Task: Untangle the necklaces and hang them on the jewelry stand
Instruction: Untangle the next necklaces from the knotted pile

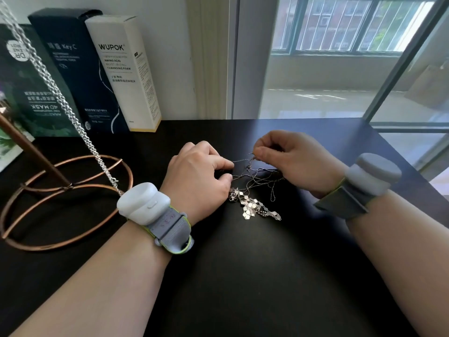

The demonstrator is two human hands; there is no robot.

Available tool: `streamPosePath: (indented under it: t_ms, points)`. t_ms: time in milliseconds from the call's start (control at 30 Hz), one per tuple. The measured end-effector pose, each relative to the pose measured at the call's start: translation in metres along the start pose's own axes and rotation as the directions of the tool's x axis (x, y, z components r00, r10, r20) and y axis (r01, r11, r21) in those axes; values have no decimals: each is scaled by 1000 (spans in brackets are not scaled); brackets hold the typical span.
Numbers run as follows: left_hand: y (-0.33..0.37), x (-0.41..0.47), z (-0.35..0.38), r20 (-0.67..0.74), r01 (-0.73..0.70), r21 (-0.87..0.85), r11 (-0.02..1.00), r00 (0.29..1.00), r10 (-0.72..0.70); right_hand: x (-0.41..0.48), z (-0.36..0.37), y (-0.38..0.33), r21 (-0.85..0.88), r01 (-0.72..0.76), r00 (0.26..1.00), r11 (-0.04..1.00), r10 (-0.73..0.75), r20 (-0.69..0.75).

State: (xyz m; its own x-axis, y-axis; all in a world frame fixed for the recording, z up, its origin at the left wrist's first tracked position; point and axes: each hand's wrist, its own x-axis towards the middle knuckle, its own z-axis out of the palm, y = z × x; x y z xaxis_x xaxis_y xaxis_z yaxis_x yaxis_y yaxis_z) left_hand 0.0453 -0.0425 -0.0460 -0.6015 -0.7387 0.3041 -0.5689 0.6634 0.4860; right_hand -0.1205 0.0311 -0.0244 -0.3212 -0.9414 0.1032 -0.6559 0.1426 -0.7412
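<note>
A tangle of thin dark necklace chains (257,177) stretches between my two hands over the black table. A silver necklace of small diamond-shaped plates (254,206) lies in a heap just below, caught in the same tangle. My left hand (196,176) pinches strands between thumb and forefinger. My right hand (294,159) pinches other strands slightly higher. At the left stands the copper jewelry stand (60,190), ring base on the table. A chunky silver link chain (60,98) hangs from the stand's unseen top down to its base.
Three cosmetic boxes stand along the back wall: a dark green mask box (29,93), a navy box (73,64) and a white cleansing foam box (124,71). The table's right edge (401,154) runs beside a glass window. Both wrists carry strapped devices.
</note>
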Motion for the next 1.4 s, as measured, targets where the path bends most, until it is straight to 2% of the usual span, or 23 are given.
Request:
streamPosePath:
  t_ms: [133,267,467,733,933,1200,1300,1400]
  points:
    - [-1,-1,-1,4,-8,13,1000,1000,7,-2,-2,1,244,-56,997,968,69,-43]
    - [-1,-1,-1,-19,-11,10,1000,1000,11,-3,-6,2,504,-124,989,854,146,-5]
    - [-4,0,0,-55,-3,5,1000,998,3,-4,-10,3,666,-170,979,726,203,28]
    - [-5,0,0,-77,22,42,999,997,-19,-3,-17,9,740,-193,967,645,253,31]
    - [-5,0,-2,-79,25,39,999,997,-22,-1,-19,13,711,-175,967,681,254,-5]
    - [3,-1,-5,-32,-30,-80,996,999,27,-2,-19,13,709,-101,981,698,186,-44]
    - [0,-1,-5,-12,-26,-64,998,1000,25,-1,-23,12,740,-64,981,670,180,-78]
    - [-2,-1,-6,16,-12,-38,999,1000,13,-1,-26,14,802,-67,976,594,207,-72]
